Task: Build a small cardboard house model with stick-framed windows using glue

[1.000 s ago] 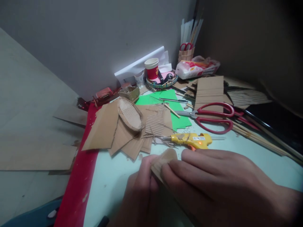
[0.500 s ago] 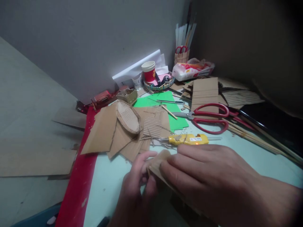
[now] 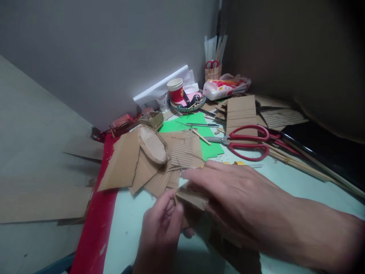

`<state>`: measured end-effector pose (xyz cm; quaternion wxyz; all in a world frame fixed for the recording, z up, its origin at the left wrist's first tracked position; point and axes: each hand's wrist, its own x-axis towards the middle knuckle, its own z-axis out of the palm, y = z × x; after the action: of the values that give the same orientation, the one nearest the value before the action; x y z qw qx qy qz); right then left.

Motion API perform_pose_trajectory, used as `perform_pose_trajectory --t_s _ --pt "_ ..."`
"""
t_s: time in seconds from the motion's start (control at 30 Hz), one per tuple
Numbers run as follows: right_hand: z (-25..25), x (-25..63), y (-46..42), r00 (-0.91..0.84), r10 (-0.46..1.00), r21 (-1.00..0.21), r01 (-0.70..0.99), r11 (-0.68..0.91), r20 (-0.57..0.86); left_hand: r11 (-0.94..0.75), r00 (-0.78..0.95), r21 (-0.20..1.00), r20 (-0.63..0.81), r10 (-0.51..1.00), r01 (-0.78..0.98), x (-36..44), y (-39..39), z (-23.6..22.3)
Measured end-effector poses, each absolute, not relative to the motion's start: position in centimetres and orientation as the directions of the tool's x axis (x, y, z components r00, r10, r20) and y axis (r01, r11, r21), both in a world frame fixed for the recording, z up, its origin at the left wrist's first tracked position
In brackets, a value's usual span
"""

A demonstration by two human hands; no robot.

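My left hand (image 3: 161,228) is low in the middle, its fingers pinched on the left end of a folded brown cardboard piece (image 3: 191,201). My right hand (image 3: 236,194) comes in from the right and lies over the same piece. Its fingers are stretched out toward the left and its thumb is hidden underneath. The cardboard runs on under my right wrist. A yellow glue gun (image 3: 238,163) lies just beyond my right hand, almost wholly covered by it.
Brown cardboard sheets (image 3: 125,160) and an oval cardboard tray (image 3: 152,144) lie ahead. Green paper (image 3: 211,149), red scissors (image 3: 248,139) and thin wooden sticks (image 3: 308,167) are to the right. A red cup (image 3: 175,90), a basket and a packet stand by the wall.
My right hand has slid forward and left over the cardboard piece, now covering the glue gun. My left hand has shifted its pinch lower on the piece's end. The view has tilted slightly.
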<state>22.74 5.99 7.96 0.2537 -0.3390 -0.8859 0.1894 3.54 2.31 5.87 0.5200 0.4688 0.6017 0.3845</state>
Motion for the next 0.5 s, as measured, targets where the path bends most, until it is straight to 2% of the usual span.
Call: perform_pose_trajectory --t_s 0.07,0.17,0.33,0.5 --pt "8.5 23.1 6.0 -0.639 0.716 -0.574 0.485 0.660 0.283 0.331 0.037 0.937 -0.337 0.941 0.111 3.2 2.7 5.8" --pt "8.9 23.8 6.4 -0.567 0.749 -0.631 0.452 0.630 0.342 0.413 0.116 0.910 -0.408 0.906 -0.027 2.7 3.2 5.4" --pt "8.8 24.3 7.6 -0.411 0.794 -0.673 0.429 0.603 0.448 0.405 0.122 0.869 -0.386 0.914 -0.286 2.4 3.4 5.0" --pt "7.9 24.6 8.3 -0.413 0.795 -0.660 0.449 0.602 0.444 0.324 0.025 0.871 -0.339 0.940 -0.368 2.6 3.2 5.7"
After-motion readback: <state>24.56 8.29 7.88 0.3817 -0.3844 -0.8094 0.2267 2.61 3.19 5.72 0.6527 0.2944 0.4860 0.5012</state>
